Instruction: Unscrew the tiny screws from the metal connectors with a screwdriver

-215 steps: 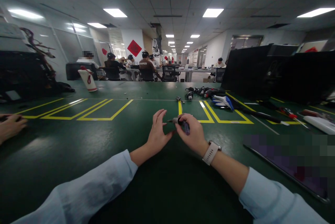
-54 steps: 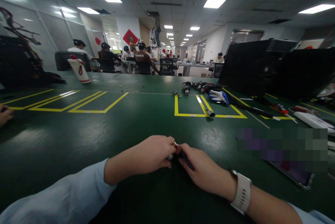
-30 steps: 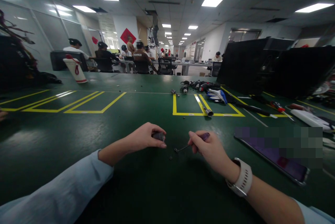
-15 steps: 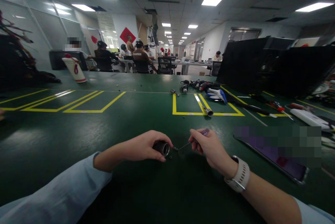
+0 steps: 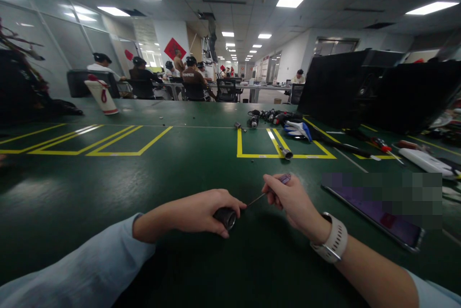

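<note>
Resting inside curled left fingers [image 5: 231, 200], dark cylinder [image 5: 226, 217] meets right-held screwdriver [image 5: 257, 198].

Wears a pale blue left sleeve [image 5: 79, 265], a matching right sleeve [image 5: 432, 296] at lower right, and a white watch [image 5: 333, 245] by the right hand [image 5: 291, 200].

Left hand [image 5: 196, 212] at near centre of table [image 5: 108, 188], wrapped round cylinder [image 5: 226, 217] lying on its side on table. Right hand [image 5: 290, 197] just right of it, holding screwdriver [image 5: 256, 198]; shaft runs left, tip at cylinder's open end. Tablet [image 5: 374, 214] flat on table, right of right hand. Marked box [image 5: 238, 144] behind hands; socket [image 5: 287, 154] on its near line. Glove [image 5: 298, 130] and heap of tools [image 5: 270, 117] at box's far right corner. Monitors [image 5: 342, 87] back right. Cup [image 5: 101, 99] back left. People [image 5: 192, 77] at desks beyond table.
</note>
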### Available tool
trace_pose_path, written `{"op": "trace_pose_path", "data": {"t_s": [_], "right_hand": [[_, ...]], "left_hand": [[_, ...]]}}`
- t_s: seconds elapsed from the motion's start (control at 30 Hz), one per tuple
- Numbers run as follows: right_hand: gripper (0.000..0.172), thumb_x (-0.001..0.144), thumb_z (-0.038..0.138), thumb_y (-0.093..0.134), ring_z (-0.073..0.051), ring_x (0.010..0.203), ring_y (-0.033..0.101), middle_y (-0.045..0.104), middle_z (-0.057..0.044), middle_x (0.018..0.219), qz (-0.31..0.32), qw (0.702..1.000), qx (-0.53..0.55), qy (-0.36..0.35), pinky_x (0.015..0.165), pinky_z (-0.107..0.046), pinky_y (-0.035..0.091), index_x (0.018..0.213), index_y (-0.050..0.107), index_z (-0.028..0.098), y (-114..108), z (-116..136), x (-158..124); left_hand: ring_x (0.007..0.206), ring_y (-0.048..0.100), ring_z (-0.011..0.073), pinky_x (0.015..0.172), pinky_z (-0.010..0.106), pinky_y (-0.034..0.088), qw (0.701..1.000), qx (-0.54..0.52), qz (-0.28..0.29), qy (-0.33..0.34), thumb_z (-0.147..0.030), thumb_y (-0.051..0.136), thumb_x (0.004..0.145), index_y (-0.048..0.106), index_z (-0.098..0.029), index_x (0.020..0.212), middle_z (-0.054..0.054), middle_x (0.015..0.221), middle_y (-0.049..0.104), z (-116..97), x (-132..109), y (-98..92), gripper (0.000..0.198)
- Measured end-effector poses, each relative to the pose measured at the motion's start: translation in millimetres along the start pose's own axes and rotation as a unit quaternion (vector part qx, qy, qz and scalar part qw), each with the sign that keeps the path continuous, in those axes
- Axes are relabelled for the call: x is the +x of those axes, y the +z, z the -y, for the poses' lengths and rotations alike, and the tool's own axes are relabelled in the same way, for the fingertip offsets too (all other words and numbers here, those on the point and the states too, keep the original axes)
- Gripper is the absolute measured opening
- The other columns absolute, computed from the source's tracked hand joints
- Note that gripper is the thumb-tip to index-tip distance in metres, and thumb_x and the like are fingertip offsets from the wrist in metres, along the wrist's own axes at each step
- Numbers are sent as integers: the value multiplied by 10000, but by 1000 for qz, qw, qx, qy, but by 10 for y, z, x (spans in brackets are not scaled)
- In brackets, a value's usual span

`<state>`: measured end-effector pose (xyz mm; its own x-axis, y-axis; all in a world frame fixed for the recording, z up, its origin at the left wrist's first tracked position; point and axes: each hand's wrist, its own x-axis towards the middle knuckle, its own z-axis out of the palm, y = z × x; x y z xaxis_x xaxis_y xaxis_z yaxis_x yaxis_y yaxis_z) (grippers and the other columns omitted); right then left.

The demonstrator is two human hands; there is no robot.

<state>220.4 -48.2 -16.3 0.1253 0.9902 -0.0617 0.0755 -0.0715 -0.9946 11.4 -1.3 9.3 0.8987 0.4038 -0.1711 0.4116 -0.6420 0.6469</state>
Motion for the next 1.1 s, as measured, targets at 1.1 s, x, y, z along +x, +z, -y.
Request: {"op": "trace_pose_path", "data": {"t_s": [1.1], "right_hand": [[250,753,367,620,-49,423,381,481,50,485,59,956,288,11,401,-170,281,621,582,157,51,76,-126]], "left_hand": [[937,619,206,891,364,469,826,-445,-310,-155,-131,589,665,588,-122,1000,78,1002,643,-173,-14,129,335]]}}
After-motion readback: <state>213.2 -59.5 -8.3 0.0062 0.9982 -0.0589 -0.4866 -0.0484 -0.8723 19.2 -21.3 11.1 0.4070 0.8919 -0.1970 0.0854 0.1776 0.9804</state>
